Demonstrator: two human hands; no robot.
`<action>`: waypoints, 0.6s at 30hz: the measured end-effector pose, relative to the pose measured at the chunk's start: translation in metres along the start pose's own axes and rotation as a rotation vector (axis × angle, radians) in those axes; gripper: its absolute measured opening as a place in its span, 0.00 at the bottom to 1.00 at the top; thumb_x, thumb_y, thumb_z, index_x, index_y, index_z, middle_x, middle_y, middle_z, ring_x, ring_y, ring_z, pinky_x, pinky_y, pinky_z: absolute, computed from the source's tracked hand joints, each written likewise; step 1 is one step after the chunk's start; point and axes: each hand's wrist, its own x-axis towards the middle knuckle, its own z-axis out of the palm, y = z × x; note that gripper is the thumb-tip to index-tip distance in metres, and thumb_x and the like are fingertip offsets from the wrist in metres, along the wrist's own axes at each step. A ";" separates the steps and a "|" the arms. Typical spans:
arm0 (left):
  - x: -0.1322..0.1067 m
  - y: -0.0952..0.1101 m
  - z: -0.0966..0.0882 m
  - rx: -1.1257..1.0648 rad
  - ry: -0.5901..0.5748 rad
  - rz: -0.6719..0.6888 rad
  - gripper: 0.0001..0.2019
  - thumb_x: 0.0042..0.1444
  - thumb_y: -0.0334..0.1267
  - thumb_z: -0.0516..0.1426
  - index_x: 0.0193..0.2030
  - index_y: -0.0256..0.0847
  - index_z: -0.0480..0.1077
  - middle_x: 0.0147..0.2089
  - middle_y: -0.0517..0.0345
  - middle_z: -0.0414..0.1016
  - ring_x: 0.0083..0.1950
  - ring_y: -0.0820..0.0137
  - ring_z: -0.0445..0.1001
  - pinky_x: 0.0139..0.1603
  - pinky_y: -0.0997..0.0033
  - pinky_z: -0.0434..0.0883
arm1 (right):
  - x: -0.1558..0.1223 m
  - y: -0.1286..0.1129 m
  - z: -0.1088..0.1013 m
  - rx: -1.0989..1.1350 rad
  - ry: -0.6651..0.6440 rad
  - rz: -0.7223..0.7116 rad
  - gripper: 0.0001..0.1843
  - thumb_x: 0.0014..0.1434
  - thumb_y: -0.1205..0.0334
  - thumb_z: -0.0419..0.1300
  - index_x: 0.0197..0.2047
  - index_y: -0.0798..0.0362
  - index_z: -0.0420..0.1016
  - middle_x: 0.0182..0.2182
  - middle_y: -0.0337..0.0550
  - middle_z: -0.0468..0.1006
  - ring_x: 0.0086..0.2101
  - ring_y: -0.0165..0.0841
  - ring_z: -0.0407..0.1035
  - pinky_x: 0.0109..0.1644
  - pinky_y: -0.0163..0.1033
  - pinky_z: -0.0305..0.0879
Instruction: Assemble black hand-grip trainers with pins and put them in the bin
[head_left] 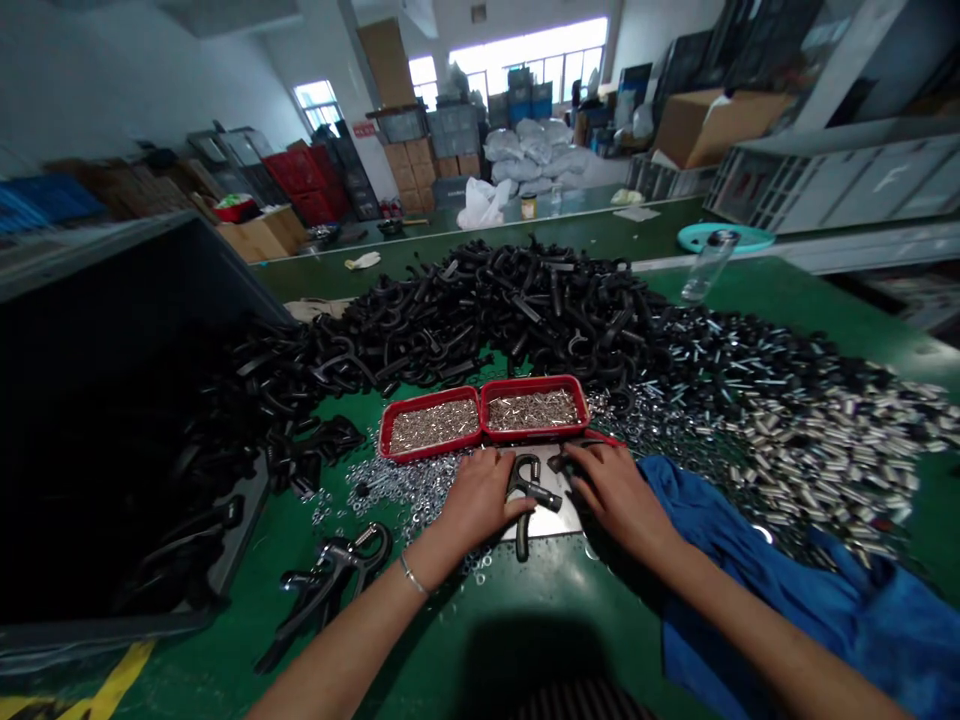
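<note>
My left hand (480, 497) rests on the green table (525, 600), its fingers curled against a black curved plastic handle part (526, 490) that lies on a small metal plate (559, 510). My right hand (611, 490) lies just right of that part, fingers bent over another dark piece (564, 462) at the plate's far edge. What its fingertips hold is hard to make out. Two joined red trays (484, 418) of small silver pins sit just beyond both hands.
A large heap of black handle parts (480, 310) covers the middle of the table. Silver sleeves (810, 420) spread to the right, washers (397, 485) to the left. Finished black grips (330, 580) lie at the near left by a dark bin (112, 420). Blue cloth (750, 560) lies under my right forearm.
</note>
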 end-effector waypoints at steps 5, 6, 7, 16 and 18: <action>0.000 0.000 0.025 -0.100 0.049 -0.030 0.37 0.52 0.44 0.64 0.66 0.37 0.58 0.57 0.42 0.64 0.60 0.52 0.64 0.64 0.52 0.62 | -0.021 0.033 0.006 -0.140 0.038 -0.039 0.28 0.64 0.72 0.49 0.65 0.50 0.67 0.44 0.54 0.73 0.42 0.43 0.65 0.49 0.48 0.65; -0.001 0.000 0.028 -0.112 0.053 -0.020 0.36 0.52 0.42 0.63 0.67 0.37 0.57 0.56 0.42 0.63 0.60 0.53 0.64 0.65 0.52 0.61 | -0.025 0.035 0.005 -0.118 0.040 -0.065 0.28 0.64 0.72 0.49 0.66 0.50 0.67 0.44 0.53 0.73 0.43 0.42 0.65 0.49 0.47 0.65; -0.002 0.000 0.031 -0.118 0.055 -0.001 0.36 0.52 0.41 0.62 0.67 0.38 0.57 0.56 0.43 0.63 0.60 0.53 0.64 0.66 0.52 0.61 | -0.029 0.037 0.003 -0.100 0.049 -0.087 0.28 0.65 0.72 0.48 0.66 0.50 0.66 0.45 0.53 0.73 0.43 0.42 0.65 0.49 0.46 0.65; 0.013 -0.006 0.005 -0.096 0.047 0.112 0.24 0.60 0.48 0.60 0.60 0.39 0.67 0.51 0.47 0.70 0.55 0.57 0.68 0.59 0.56 0.66 | -0.064 0.119 -0.036 -0.296 0.159 -0.057 0.23 0.66 0.65 0.50 0.62 0.52 0.72 0.48 0.57 0.73 0.44 0.45 0.67 0.49 0.51 0.65; 0.034 -0.012 -0.013 -0.018 0.125 0.120 0.15 0.65 0.44 0.55 0.53 0.39 0.72 0.48 0.49 0.72 0.52 0.60 0.70 0.56 0.60 0.67 | -0.050 0.118 -0.044 -0.283 0.179 -0.058 0.19 0.68 0.60 0.52 0.57 0.52 0.76 0.50 0.56 0.72 0.47 0.46 0.67 0.52 0.53 0.63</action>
